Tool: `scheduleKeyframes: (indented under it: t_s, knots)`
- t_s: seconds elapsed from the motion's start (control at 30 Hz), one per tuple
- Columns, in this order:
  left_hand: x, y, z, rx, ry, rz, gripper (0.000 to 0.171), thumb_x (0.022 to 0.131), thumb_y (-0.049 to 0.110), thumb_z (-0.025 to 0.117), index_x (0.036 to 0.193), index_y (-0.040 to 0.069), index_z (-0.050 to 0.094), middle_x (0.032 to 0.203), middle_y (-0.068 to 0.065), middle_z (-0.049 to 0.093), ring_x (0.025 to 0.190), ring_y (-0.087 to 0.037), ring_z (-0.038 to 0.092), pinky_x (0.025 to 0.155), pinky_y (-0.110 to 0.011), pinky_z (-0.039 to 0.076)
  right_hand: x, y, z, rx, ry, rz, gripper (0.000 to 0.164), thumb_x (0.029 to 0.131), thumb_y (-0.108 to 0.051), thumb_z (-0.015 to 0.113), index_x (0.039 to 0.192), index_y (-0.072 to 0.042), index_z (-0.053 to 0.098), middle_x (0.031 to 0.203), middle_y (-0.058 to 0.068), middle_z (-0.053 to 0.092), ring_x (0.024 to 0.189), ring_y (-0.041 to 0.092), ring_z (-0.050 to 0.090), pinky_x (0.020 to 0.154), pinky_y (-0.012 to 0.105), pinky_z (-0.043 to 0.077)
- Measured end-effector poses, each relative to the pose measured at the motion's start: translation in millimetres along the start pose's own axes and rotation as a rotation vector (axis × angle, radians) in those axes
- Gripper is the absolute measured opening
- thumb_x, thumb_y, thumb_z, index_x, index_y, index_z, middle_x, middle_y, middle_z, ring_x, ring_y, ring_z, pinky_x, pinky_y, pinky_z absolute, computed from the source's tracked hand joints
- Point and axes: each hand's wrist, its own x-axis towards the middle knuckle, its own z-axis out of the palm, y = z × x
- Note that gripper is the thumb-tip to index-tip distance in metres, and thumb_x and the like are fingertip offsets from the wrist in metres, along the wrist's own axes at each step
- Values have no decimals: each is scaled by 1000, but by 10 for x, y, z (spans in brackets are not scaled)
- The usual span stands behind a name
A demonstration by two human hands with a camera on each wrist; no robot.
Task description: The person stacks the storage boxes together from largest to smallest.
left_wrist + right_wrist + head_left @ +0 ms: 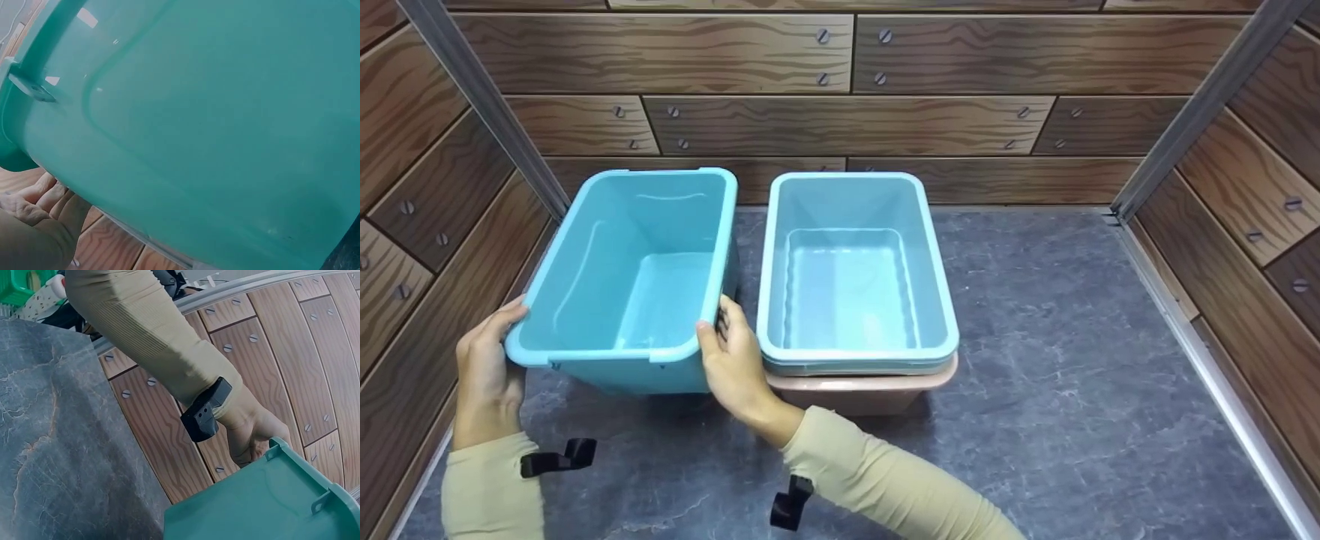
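A deep turquoise plastic bin [619, 379] stands at the left with its opening upward, and its inside holds nothing. My left hand [487, 367] grips the rim near its front left corner; this hand [253, 433] also shows at the bin corner in the right wrist view. On the right side, my right hand [735, 367] holds the rim with the thumb over the edge and the fingers outside, partly hidden. The bin wall [214, 124] fills most of the left wrist view. Beside it, a light blue bin [855, 352] sits nested in a pinkish bin [840, 401].
The bins are over a dark grey marbled surface [1072, 360]. Wood-patterned walls [840, 127] with metal corner posts [1200, 112] enclose it at the back and both sides. The left wall is close to my left hand.
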Motion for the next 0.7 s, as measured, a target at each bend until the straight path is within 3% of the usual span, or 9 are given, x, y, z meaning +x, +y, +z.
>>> scheduleKeyframes:
  t_s: [0.13,0.7]
  knots:
    - [-18,22,22,-35,-13,22,19,88,-1,61,85,7,78,86,1,76,90,-6,67,76,-19,54,-10,-49,-22,2,-8,-10,49,100,-8,42,144,12,29,148,31,37,142,38,37,117,43,35]
    - [-56,136,76,-95,-32,51,20,90,-3,58,87,2,77,85,-4,76,87,-12,67,75,-23,52,-34,-258,-98,-19,-46,-38,51,100,-11,45,143,12,31,147,31,39,141,37,39,116,41,37]
